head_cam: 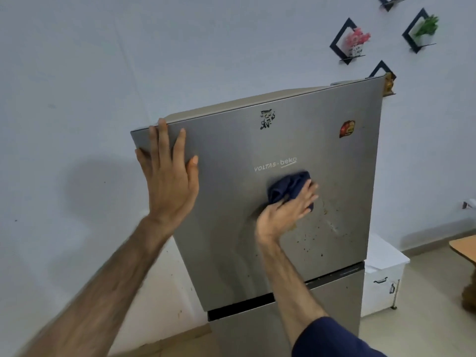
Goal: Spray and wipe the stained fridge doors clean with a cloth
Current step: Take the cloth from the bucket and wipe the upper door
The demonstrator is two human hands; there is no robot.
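Observation:
A silver two-door fridge stands against the white wall; its upper door (231, 228) fills the middle of the head view. My left hand (168, 173) lies flat with straight fingers on the door's top left corner. A crumpled dark blue cloth (286, 186) is pressed against the middle of the door by my right hand (286, 213), whose fingers are spread and nearly straight over it. Brown specks and streaks of stain (319, 233) dot the door just right of and below that hand. The lower door (283, 328) shows beneath a dark gap. No spray bottle is in view.
A torn black sticker (267, 119) and a red-yellow sticker (347, 128) sit near the door's top. A white cabinet (383, 276) stands right of the fridge, a wooden table edge (463, 247) at far right. Black diamond wall shelves with plants (356, 42) hang above.

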